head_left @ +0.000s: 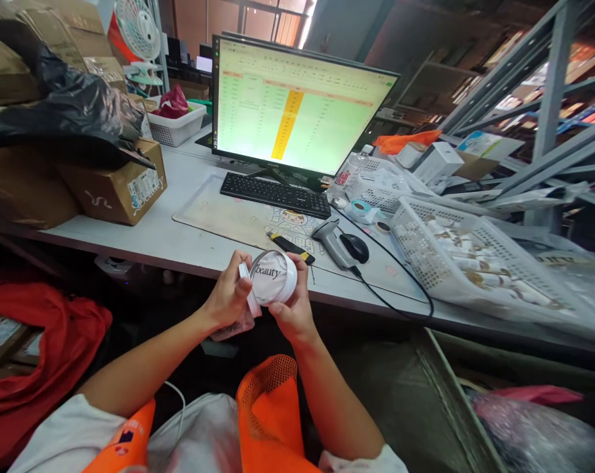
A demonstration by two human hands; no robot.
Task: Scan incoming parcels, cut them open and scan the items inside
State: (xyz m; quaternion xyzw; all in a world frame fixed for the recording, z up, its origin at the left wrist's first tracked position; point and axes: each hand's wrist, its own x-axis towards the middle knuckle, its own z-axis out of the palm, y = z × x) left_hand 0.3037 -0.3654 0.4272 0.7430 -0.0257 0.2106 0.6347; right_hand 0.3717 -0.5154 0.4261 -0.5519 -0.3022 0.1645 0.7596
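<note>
"Judging the step, what's in hand?"

"Handling a two-part container, I'd say; the next move calls for a firm, even hold on both parts."

"And from the left?"

"Lower left, a crumpled red fabric bag [77, 341]; above it, a square-edged cardboard box [117, 190] and wrinkled, glossy black plastic [75, 105]. At the frame's centre, the left hand [227, 294] is closed around a clear container [235, 326] with a white rim [252, 299]."

"The right one?"

"The right hand [293, 310] curls around a smooth, round white piece [272, 274] lettered 'beauty' (a lid, perhaps), tilted close to that rim. Whether they're joined, I cannot tell."

"Further right?"

"A slim black-and-yellow cutter [293, 249], a grey scanner [333, 246], a rounded black mouse [355, 248], then a perforated white plastic basket [415, 253] toward the right edge."
</note>
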